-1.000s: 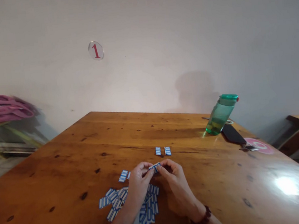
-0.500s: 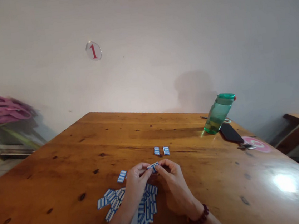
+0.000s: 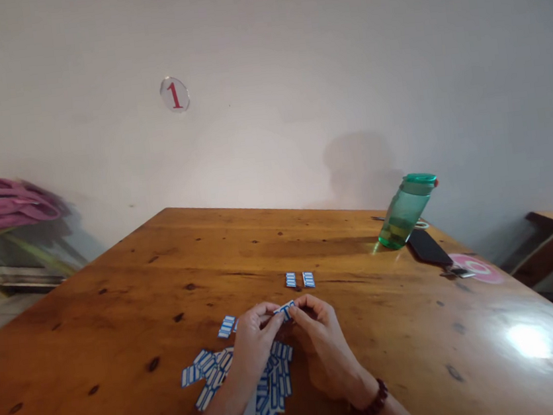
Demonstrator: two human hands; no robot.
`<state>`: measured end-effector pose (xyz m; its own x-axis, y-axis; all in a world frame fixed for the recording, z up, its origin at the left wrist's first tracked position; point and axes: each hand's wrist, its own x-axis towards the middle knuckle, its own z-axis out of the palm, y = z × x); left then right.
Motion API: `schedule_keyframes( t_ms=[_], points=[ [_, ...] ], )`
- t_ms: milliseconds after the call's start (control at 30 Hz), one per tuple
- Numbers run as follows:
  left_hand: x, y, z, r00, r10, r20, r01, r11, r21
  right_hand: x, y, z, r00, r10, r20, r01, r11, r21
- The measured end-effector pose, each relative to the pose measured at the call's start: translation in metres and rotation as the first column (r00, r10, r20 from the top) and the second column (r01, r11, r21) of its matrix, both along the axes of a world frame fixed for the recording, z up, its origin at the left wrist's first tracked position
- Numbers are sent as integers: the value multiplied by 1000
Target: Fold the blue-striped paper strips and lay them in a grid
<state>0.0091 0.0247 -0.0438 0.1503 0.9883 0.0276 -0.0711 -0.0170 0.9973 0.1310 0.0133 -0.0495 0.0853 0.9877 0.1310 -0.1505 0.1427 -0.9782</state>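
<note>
The left hand (image 3: 254,336) and the right hand (image 3: 323,332) meet above the near half of the surface (image 3: 119,318), and they share one small card (image 3: 285,311). The thumb and forefinger of the left hand are closed on its left end; those of the right hand pinch its right end. The card is white with blue marks. Whether its lower side touches the wood, I cannot tell.

A pile (image 3: 276,381) of similar pieces lies toward the near edge, partly hidden by the left forearm. Another piece (image 3: 227,326) lies near the left hand, on the side of the left edge. Toward the far edge, beyond the fingers, lies a pair (image 3: 291,280), its two pieces side by side and not touching. A green bottle (image 3: 407,212) stands near the far right corner; along the right edge are a black phone (image 3: 425,246) and a pink disc (image 3: 486,269).
</note>
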Motion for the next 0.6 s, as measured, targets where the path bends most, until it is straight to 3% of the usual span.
schedule_keyframes(
  t_ms=[133, 367, 467, 600],
  points=[
    [0, -1, 4, 999, -1, -36, 2, 999, 35, 1, 1, 0, 1000, 3, 29, -3, 1000, -6],
    [-3, -2, 11, 935, 203, -291, -136, 962, 235, 5, -5, 9, 911, -103, 400, 55, 990, 130],
    [-2, -4, 8, 924, 213, -317, -130, 956, 264, 5, -6, 6, 913, -87, 398, 39, 991, 127],
    [4, -7, 7, 935, 125, -332, -65, 980, 186, 5, -5, 2, 954, -28, 298, 16, 999, 43]
  ],
)
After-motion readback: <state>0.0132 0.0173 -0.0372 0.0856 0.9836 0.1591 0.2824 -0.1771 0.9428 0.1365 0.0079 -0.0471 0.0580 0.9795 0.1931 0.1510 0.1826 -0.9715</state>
